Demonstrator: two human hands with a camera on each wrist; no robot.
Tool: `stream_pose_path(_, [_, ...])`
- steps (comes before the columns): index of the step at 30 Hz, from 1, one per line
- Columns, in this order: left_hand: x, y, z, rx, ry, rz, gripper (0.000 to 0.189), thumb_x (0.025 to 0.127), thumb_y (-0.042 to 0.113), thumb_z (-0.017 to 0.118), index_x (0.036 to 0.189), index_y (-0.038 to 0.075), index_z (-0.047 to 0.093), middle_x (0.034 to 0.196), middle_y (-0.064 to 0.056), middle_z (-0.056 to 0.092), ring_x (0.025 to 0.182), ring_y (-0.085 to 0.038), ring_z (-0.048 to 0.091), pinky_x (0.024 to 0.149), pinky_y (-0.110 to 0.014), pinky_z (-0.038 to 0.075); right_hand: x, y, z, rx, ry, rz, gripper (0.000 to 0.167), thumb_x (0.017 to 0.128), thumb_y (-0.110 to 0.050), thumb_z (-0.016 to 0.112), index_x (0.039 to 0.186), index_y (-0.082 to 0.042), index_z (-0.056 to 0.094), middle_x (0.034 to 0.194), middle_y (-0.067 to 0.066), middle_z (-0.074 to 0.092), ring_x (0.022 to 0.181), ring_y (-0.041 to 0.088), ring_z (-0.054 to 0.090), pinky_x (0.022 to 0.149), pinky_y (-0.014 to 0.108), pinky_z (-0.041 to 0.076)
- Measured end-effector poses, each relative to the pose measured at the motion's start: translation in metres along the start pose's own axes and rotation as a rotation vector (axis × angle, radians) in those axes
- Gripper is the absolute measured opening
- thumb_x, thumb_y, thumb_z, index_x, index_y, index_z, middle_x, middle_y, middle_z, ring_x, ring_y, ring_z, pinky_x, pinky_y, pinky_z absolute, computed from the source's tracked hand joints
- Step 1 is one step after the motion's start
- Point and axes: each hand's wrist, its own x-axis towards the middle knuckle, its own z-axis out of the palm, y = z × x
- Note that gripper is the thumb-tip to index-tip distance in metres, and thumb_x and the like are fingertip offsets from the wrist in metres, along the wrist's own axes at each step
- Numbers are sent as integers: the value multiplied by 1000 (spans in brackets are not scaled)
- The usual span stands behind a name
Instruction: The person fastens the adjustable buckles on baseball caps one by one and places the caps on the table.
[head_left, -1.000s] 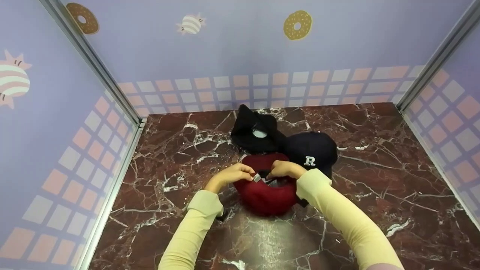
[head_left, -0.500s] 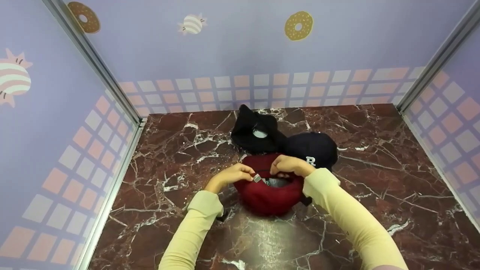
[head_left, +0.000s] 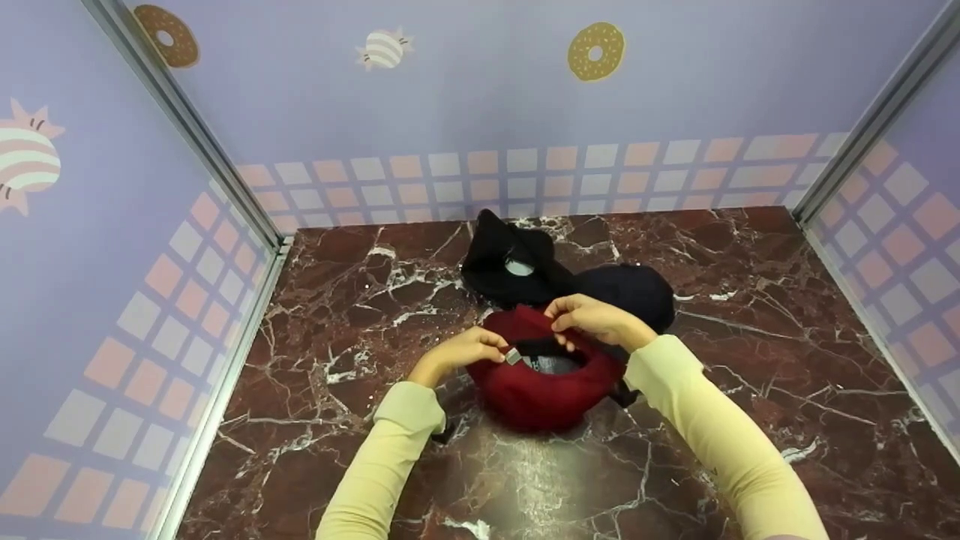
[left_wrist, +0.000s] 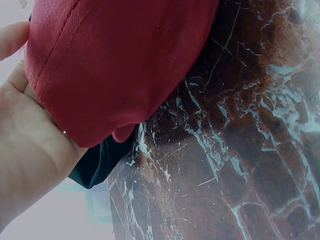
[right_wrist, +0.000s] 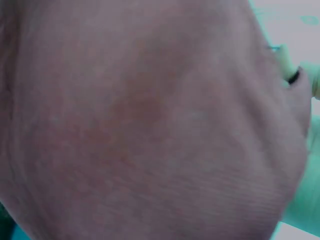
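Note:
A red baseball cap (head_left: pixel 536 401) is between my hands, with its opening, pale inner lining and dark inner band showing. My left hand (head_left: pixel 461 352) pinches the cap's edge, right beside a small silver buckle (head_left: pixel 514 355). In the left wrist view, the cap's red stitched panel (left_wrist: pixel 110 70) lies against the left palm and fingers. My right hand (head_left: pixel 596 319) pinches the red fabric at the far right side of the opening. Blurred cap fabric (right_wrist: pixel 150 125) fills most of the right wrist view, with part of the right hand (right_wrist: pixel 305 192) along its right edge.
Behind the red cap, a black cap (head_left: pixel 487 274) with a pale spot inside lies on the reddish-brown marble-patterned table (head_left: pixel 360 315). Against it rests a dark navy cap (head_left: pixel 637 289), partly hidden by my right hand. Lilac panels (head_left: pixel 480 97) stand at the back and both sides.
My right hand has moved up and to the right, away from the buckle, and a red flap has lifted at its fingertips. It covers the navy cap's white letter. The left hand stays put.

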Motion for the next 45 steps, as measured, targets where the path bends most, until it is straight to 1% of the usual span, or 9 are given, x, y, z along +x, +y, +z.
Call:
stream_pose_path(2, [-3, 4, 0, -7, -6, -4, 22, 74, 5, 54, 91, -8, 60, 66, 11, 52, 60, -3, 43, 57, -18, 36, -3, -3, 0, 36, -7, -13, 14, 81, 2, 45, 95, -1, 47, 63, 5, 54, 50, 12, 52, 49, 23, 46])
stream_pose_path(7, [-3, 3, 0, 6, -7, -19, 23, 74, 6, 54, 92, -7, 60, 67, 12, 52, 61, -3, 43, 58, -18, 36, -10, -12, 2, 102, 2, -19, 18, 82, 2, 45, 99, -2, 46, 66, 5, 57, 51, 13, 54, 50, 23, 47])
stream_pose_path(9, [-1, -1, 1, 15, -1, -19, 23, 74, 7, 54, 92, -7, 60, 67, 12, 52, 61, -2, 43, 58, -17, 36, -12, -15, 3, 129, 11, -21, 17, 83, 0, 46, 100, -3, 46, 66, 5, 57, 51, 13, 55, 50, 24, 47])
stream_pose_path(19, [0, -2, 2, 24, -14, 2, 24, 74, 7, 54, 92, -8, 61, 67, 12, 52, 60, -2, 44, 57, -17, 36, -20, -27, 12, 239, 19, -93, 3, 86, -3, 48, 88, -5, 50, 64, 4, 57, 50, 12, 55, 49, 22, 46])
stream_pose_path(23, [-1, -2, 2, 1, -19, -8, 23, 74, 6, 55, 91, -8, 60, 65, 12, 52, 58, -2, 44, 55, -17, 36, -22, -29, 14, 245, 11, -120, 7, 88, -10, 50, 83, -5, 52, 63, 3, 57, 48, 11, 52, 48, 22, 43])
stream_pose_path(29, [-1, 0, 2, -41, -32, 3, 23, 74, 5, 55, 91, -11, 59, 66, 11, 53, 58, -2, 43, 55, -17, 36, -24, -29, 18, 167, -13, -140, 19, 88, -19, 51, 80, -2, 55, 57, 0, 51, 41, 9, 41, 43, 20, 36])
stream_pose_path(34, [-1, 1, 2, -47, -42, 7, 22, 75, 6, 55, 90, -9, 58, 66, 11, 52, 58, -2, 44, 55, -17, 36, -25, -27, 20, 89, -25, -115, 20, 88, -21, 52, 79, -4, 58, 53, -2, 48, 39, 6, 36, 39, 18, 30])
stream_pose_path(39, [-1, 2, 2, -67, -48, 10, 17, 75, 7, 56, 87, -5, 59, 64, 11, 51, 57, -3, 43, 54, -17, 36, -24, -24, 23, -81, -16, -108, 22, 88, -19, 51, 80, -1, 59, 53, -3, 46, 40, 5, 35, 37, 18, 28])
stream_pose_path(45, [1, 2, 1, -35, -68, 27, 21, 77, 6, 56, 91, -9, 58, 65, 12, 51, 59, -3, 42, 56, -18, 34, -19, -17, 28, -247, 0, -92, 29, 88, -17, 50, 86, 11, 57, 51, -4, 43, 40, 5, 33, 36, 18, 24])
